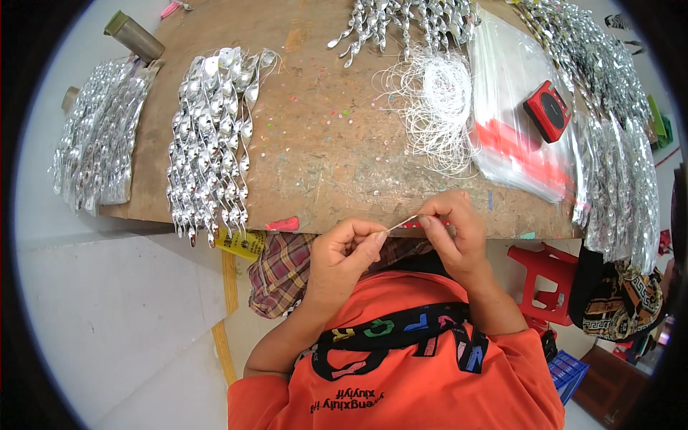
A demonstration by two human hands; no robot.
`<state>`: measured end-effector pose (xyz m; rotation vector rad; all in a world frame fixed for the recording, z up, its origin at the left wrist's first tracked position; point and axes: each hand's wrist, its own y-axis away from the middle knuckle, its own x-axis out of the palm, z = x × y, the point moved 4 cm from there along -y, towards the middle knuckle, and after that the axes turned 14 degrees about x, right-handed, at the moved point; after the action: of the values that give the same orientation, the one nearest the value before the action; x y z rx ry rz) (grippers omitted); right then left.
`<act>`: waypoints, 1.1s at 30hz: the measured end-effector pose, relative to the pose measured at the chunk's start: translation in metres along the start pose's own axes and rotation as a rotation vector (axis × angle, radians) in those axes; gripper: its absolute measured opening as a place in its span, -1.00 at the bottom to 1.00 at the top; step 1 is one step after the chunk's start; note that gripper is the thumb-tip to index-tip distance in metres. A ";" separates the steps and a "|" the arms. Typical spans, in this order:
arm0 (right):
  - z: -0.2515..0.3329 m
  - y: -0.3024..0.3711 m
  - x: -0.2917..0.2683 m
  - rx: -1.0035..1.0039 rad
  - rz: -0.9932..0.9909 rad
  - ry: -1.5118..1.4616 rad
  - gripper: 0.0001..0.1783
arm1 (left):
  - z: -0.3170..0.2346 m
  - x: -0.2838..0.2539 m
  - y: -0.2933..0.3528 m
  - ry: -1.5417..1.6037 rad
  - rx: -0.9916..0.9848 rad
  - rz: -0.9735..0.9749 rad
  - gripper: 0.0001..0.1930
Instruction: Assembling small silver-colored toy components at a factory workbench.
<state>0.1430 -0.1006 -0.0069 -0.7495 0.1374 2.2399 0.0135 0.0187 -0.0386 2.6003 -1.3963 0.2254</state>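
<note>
Close to the table's front edge, my left hand (347,256) pinches one end of a short stretch of thin white string (401,223). My right hand (456,228) has the other part between thumb and fingers, so the string runs taut across the small gap. Beyond my right hand lies a loose tangle of white string (446,89) on the table. Twisted silver foil strips (211,136) lie in a bunch to the left, their lower ends hanging past the edge. A small red piece (283,224) rests at the edge near my left hand.
The brown table (315,143) carries more silver strips (104,136) at far left, at the back and along the right. Clear plastic bags (505,79) bear a red box-shaped device (549,112). A metal tube (135,37) stands back left; a red stool (548,283) is below right.
</note>
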 end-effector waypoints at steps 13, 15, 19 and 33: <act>0.006 0.000 0.007 -0.093 0.045 -0.041 -0.98 | -0.011 0.012 -0.007 0.196 0.035 0.177 -0.80; 0.004 0.000 0.004 -0.019 0.001 -0.101 -0.98 | -0.008 0.009 -0.006 0.154 0.034 0.135 -0.80; 0.003 -0.001 0.004 0.022 0.041 -0.114 -0.97 | -0.009 0.008 -0.005 0.118 0.023 0.121 -0.82; 0.018 0.007 0.014 -0.159 0.092 0.012 -0.96 | 0.000 0.007 0.002 0.093 0.018 0.069 -0.91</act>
<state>0.1220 -0.0916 -0.0005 -0.8569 -0.0005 2.3538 0.0156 0.0116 -0.0370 2.5229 -1.4595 0.3650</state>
